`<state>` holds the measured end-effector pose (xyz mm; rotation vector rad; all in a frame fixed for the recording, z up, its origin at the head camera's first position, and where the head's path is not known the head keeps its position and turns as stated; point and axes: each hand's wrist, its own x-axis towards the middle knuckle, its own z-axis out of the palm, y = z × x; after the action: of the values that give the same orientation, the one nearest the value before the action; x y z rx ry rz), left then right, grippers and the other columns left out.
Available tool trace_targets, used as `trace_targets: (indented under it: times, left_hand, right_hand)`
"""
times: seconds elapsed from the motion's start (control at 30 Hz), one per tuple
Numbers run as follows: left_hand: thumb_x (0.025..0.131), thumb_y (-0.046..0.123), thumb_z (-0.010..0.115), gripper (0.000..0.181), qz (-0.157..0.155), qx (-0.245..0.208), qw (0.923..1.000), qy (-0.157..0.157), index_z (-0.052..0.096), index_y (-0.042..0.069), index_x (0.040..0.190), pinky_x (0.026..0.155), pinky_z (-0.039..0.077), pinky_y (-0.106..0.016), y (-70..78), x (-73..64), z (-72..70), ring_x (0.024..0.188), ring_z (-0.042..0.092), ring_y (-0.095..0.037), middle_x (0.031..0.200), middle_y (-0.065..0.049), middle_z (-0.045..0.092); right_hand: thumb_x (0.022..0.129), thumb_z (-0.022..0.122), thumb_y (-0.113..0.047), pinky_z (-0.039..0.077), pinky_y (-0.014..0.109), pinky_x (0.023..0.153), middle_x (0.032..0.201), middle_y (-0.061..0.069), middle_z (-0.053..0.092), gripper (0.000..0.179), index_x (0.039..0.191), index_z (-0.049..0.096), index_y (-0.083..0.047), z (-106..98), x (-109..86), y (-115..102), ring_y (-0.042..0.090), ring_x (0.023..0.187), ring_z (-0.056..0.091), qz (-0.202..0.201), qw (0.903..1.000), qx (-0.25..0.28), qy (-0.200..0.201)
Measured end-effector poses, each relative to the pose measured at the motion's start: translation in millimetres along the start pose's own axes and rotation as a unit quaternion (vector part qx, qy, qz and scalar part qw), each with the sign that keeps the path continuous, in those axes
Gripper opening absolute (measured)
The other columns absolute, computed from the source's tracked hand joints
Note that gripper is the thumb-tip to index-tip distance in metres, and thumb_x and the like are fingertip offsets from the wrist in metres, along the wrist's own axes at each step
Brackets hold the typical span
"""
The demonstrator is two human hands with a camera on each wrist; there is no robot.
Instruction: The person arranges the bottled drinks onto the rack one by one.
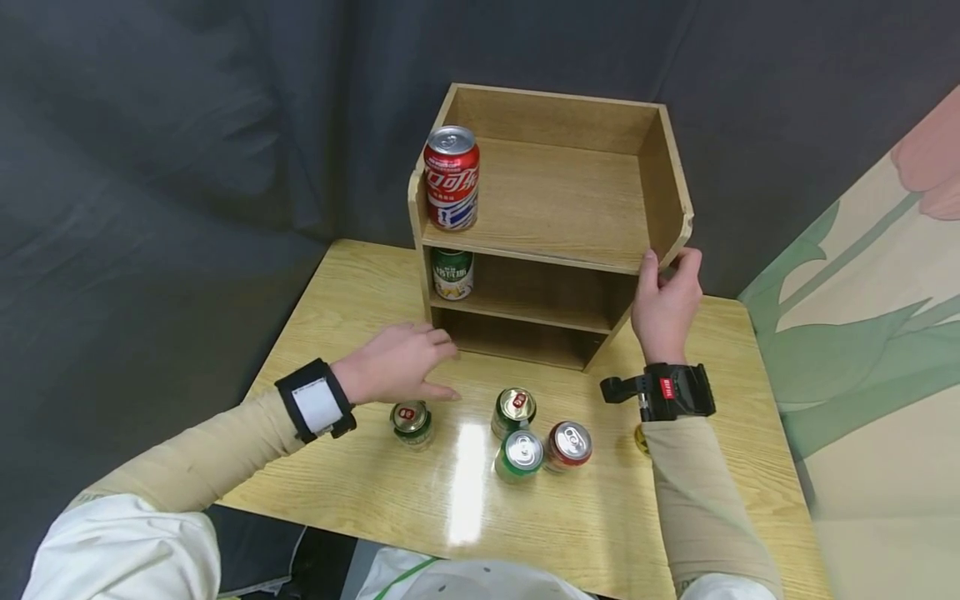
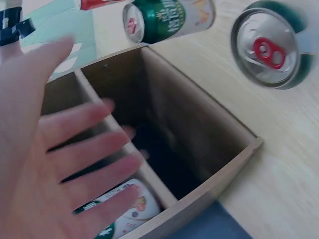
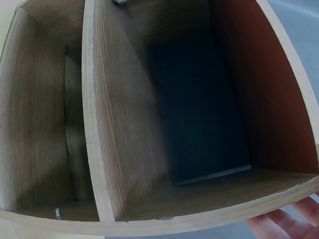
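My left hand [image 1: 401,364] hovers at the lower left front of a small wooden shelf [image 1: 555,260], fingers extended and holding nothing. In the left wrist view its fingers spread before the compartments. Below it, a green can with a gold lid [image 1: 412,423] stands on the table. At the right, my right hand [image 1: 667,304] grips the front edge of the shelf's side panel, thumb on the near side; the right wrist view shows only some fingers [image 3: 286,221]. A red cola can [image 1: 452,179] stands on the shelf's top at the left, above a green-and-white can [image 1: 453,274] on the middle level.
In front of the shelf stand another green can with a gold lid [image 1: 514,412], a green can with a silver lid [image 1: 520,455] and a red can [image 1: 569,446], close together. A yellow thing [image 1: 641,439] is partly hidden by the right forearm. Dark curtain [image 1: 225,125] hangs behind the table.
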<state>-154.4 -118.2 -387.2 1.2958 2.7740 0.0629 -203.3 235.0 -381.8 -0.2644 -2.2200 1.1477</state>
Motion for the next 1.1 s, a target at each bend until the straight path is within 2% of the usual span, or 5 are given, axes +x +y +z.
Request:
trace_targets:
  times: [0.17, 0.37, 0.6, 0.77, 1.1]
  left_hand:
    - [0.087, 0.062, 0.072, 0.058, -0.008, -0.056, 0.9914, -0.118, 0.073, 0.014, 0.118, 0.072, 0.056, -0.036, 2.6, -8.5, 13.3, 0.081, 0.066, -0.015, 0.107, -0.002, 0.071]
    - [0.075, 0.055, 0.085, 0.057, -0.015, -0.06, 0.9806, -0.186, 0.074, 0.014, 0.113, 0.063, 0.053, -0.031, 2.1, -16.5, 30.0, 0.068, 0.059, -0.008, 0.081, 0.009, 0.065]
    - [0.068, 0.044, 0.095, 0.067, -0.027, -0.082, 0.9741, -0.209, 0.069, 0.016, 0.123, 0.071, 0.054, -0.031, -0.6, -19.3, 45.6, 0.083, 0.062, -0.014, 0.101, 0.0, 0.064]
    - [0.068, 0.029, 0.098, 0.069, -0.04, -0.117, 0.9654, -0.23, 0.065, 0.019, 0.128, 0.074, 0.053, -0.033, -2.4, -17.7, 61.2, 0.087, 0.059, -0.017, 0.107, -0.002, 0.057]
    - [0.076, 0.009, 0.088, 0.04, -0.025, -0.164, 0.9676, -0.19, 0.072, 0.012, 0.112, 0.07, 0.05, -0.03, -9.4, -9.2, 96.8, 0.083, 0.053, -0.013, 0.096, 0.001, 0.06]
  right_hand:
    - [0.106, 0.05, -0.039, 0.039, 0.023, 0.058, 0.128, 0.012, 0.064, 0.044, 0.125, 0.049, 0.001, 0, -0.3, 1, 0.016, 0.077, 0.061, 0.004, 1.0, 0.002, -0.003]
    - [0.107, 0.049, -0.039, 0.039, 0.024, 0.057, 0.128, 0.013, 0.064, 0.044, 0.126, 0.048, 0.001, 1, -0.5, 1, 0.021, 0.079, 0.062, 0.004, 1.0, 0.003, -0.003]
    - [0.106, 0.049, -0.04, 0.041, 0.024, 0.061, 0.134, 0.011, 0.062, 0.046, 0.128, 0.048, 0.001, 0, -0.3, 0, 0.021, 0.092, 0.066, 0.01, 0.9999, 0.006, -0.005]
    - [0.106, 0.05, -0.039, 0.041, 0.024, 0.06, 0.132, 0.011, 0.063, 0.045, 0.127, 0.049, 0.001, 1, 0.6, 0, 0.018, 0.09, 0.065, 0.005, 1.0, 0.005, -0.001]
    - [0.106, 0.05, -0.039, 0.042, 0.024, 0.061, 0.134, 0.01, 0.062, 0.045, 0.127, 0.049, 0.0, 0, 0.7, -1, 0.019, 0.098, 0.067, 0.012, 0.9999, 0.01, -0.003]
